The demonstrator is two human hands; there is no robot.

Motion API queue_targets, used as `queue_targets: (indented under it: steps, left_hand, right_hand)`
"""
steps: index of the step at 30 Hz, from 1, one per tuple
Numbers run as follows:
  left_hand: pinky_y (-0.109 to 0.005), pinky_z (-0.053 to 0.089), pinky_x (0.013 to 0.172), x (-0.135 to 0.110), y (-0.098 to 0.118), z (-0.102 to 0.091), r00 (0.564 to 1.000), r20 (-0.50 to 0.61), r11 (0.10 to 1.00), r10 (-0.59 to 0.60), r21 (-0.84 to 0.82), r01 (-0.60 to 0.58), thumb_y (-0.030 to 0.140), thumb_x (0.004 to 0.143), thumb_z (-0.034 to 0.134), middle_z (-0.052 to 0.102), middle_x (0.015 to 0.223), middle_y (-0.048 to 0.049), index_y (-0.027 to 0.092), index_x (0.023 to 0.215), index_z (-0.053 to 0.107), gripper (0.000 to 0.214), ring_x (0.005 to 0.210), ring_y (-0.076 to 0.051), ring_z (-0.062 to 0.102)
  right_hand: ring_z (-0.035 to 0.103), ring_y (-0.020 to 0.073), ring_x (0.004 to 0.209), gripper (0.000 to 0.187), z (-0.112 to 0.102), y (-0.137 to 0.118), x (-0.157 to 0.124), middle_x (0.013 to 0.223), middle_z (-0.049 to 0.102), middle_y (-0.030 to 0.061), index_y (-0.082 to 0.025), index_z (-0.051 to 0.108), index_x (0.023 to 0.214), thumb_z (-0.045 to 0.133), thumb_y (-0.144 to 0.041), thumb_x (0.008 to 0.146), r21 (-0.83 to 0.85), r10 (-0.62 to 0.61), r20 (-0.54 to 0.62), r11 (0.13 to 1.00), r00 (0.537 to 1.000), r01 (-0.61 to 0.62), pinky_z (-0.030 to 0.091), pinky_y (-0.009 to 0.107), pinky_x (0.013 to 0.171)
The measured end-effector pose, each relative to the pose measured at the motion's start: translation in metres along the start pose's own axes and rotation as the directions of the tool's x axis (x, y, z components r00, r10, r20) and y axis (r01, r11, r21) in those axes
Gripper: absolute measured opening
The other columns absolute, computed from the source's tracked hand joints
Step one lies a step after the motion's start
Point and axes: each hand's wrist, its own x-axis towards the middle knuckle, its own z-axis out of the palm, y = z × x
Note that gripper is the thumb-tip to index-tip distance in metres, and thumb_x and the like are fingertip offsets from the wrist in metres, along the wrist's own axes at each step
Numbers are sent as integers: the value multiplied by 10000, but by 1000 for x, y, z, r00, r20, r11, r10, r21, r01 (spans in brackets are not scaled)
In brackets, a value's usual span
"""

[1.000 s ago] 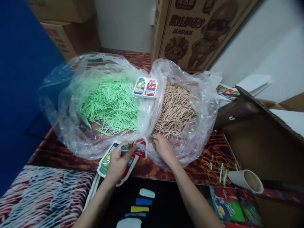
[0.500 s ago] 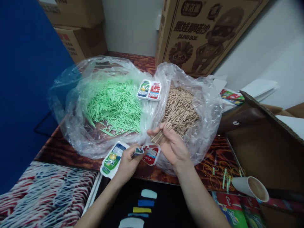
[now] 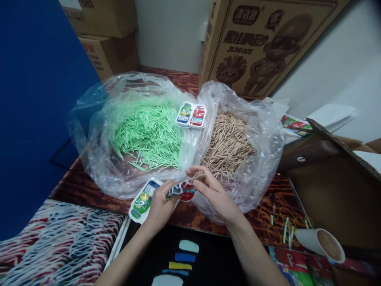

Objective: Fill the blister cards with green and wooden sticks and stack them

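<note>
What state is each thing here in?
Small packet: curved; whether open, unclear
Left hand: closed on that packet
Right hand: curled around brown sticks
Left bag: open, green sticks inside
Right bag: open, brown sticks inside
Paper cup: uncovered
Rubber bands: loose
Blind Box carton: upright

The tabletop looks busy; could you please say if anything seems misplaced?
Yes: a few pale green sticks lie loose among yellow rubber bands near the cup, apart from the green pile, so they look strayed.

The left fingers (image 3: 167, 190) hide part of the red packet (image 3: 188, 195); the right fingers (image 3: 206, 187) cover part of the held sticks (image 3: 199, 175). The top edge crops the box (image 3: 253, 51).
</note>
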Motion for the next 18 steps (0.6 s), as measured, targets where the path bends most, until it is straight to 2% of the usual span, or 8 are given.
queue_targets:
  steps: [2,4,7,9,12,14,16,18]
  left_hand:
    - [-287,438,780,0,0,-1,1000,-15,1000,-5,10,5,179,840,569,654,864,-35,180,882,667,107,844,-191,597]
    - [-289,442,779,0,2,-2,999,-30,1000,-10,-1,10,195,847,564,654,854,-37,173,872,667,108,833,-190,600]
    - [-287,454,758,1,6,-3,999,-49,999,-19,-48,17,244,847,576,662,834,-34,171,845,673,121,798,-187,602]
    - [-288,462,757,1,9,-3,998,-53,996,-41,-78,37,275,849,580,676,847,-37,174,867,683,145,800,-189,606]
    - [-301,469,791,2,13,-5,995,-51,989,-83,-126,76,302,859,569,691,891,-46,173,910,688,183,833,-197,615]
    - [-310,469,815,1,13,-8,994,-54,984,-98,-156,89,307,854,573,695,913,-51,172,910,690,187,857,-203,616]
    - [-312,474,803,-2,11,-13,987,-76,972,-143,-201,125,315,837,593,695,876,-46,170,865,690,177,846,-205,616]
    - [-298,484,738,-6,6,-22,968,-110,944,-227,-268,191,336,811,624,679,773,-28,165,785,670,179,770,-193,613]
  right_hand:
    - [581,196,1095,319,0,1,-3,1153,637,48,-266,538,1189,567,-346,881,-79,-96,-86,993,992,89,465,344,915]
    - [591,202,1080,240,2,5,-6,1134,648,57,-256,577,1135,514,-332,916,-192,-204,-148,966,968,175,462,355,917]
    - [589,219,1063,186,6,14,-8,1087,668,59,-237,659,958,485,-298,933,-425,-349,-114,863,930,271,431,380,947]
    - [573,226,1082,191,10,17,-8,1109,659,62,-244,667,955,479,-270,935,-497,-396,-97,814,913,301,408,389,967]
    - [544,237,1105,170,14,17,-8,1141,637,64,-259,671,952,504,-251,922,-509,-394,-94,808,915,296,390,394,966]
    - [537,245,1095,155,15,13,-7,1120,641,63,-257,688,885,535,-260,907,-495,-344,-5,817,939,296,380,396,958]
    - [549,239,1072,178,14,8,-4,1101,650,60,-249,701,875,530,-283,911,-427,-273,76,860,959,279,388,381,943]
    - [580,220,1012,211,14,6,6,1053,664,57,-236,691,923,494,-313,930,-308,-223,42,924,974,225,418,353,900]
